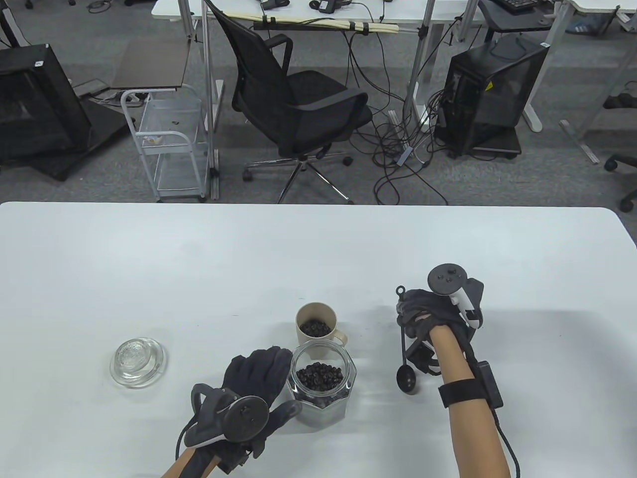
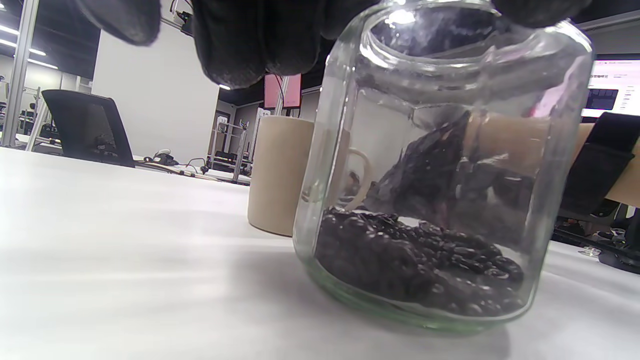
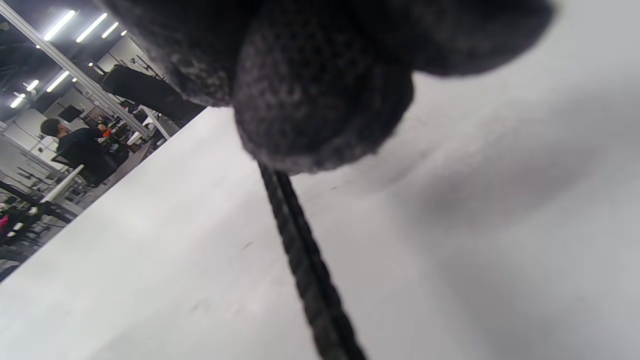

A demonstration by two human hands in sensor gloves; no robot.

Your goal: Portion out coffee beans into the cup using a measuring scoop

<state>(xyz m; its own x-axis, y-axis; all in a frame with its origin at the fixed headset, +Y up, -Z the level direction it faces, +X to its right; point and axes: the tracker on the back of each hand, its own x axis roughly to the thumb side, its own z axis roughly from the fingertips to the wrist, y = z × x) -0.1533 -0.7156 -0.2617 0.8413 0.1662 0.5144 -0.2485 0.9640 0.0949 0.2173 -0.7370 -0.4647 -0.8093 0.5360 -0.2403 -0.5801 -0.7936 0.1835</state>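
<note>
A clear glass jar [image 1: 322,388] [image 2: 440,200] with dark coffee beans in its bottom stands open near the table's front edge. My left hand [image 1: 259,388] wraps its left side, fingers [image 2: 255,40] at the rim. Just behind the jar stands a beige cup [image 1: 316,331] [image 2: 280,175] with beans inside, its handle to the right. To the right, my right hand [image 1: 423,313] grips the handle of a black measuring scoop [image 1: 404,348] [image 3: 310,270]. The scoop's empty bowl hangs toward me, low over the table.
The jar's glass lid [image 1: 138,362] lies on the white table [image 1: 199,269] at the left. Beyond the far edge stand an office chair [image 1: 298,99], a wire cart and computer towers.
</note>
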